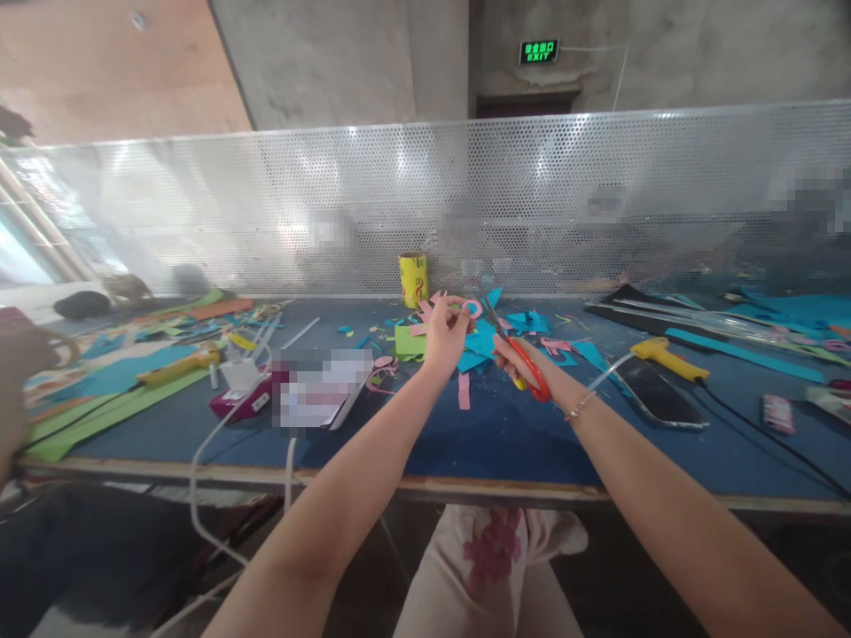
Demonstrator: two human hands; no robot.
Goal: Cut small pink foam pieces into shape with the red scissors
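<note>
Between the fingertips of my left hand (pixel 449 332) is a pink paper cutout (pixel 472 307) with a ring-shaped end, held up above the table. My right hand (pixel 515 359) grips red-handled scissors (pixel 530 368), their blades pointing up and away, close to the right side of the cutout. Whether the blades touch the paper I cannot tell. Below and behind both hands lie blue paper scraps (pixel 475 350), a green paper piece (pixel 410 341) and a pink strip (pixel 464 391).
A yellow can-like container (pixel 413 280) stands by the perforated metal screen (pixel 372 195). At right are a yellow glue gun (pixel 668 359) and a phone (pixel 658 394). At left are another glue gun (pixel 179 365), a purple power strip (pixel 249 394) with cables, and a person's arm (pixel 19 381).
</note>
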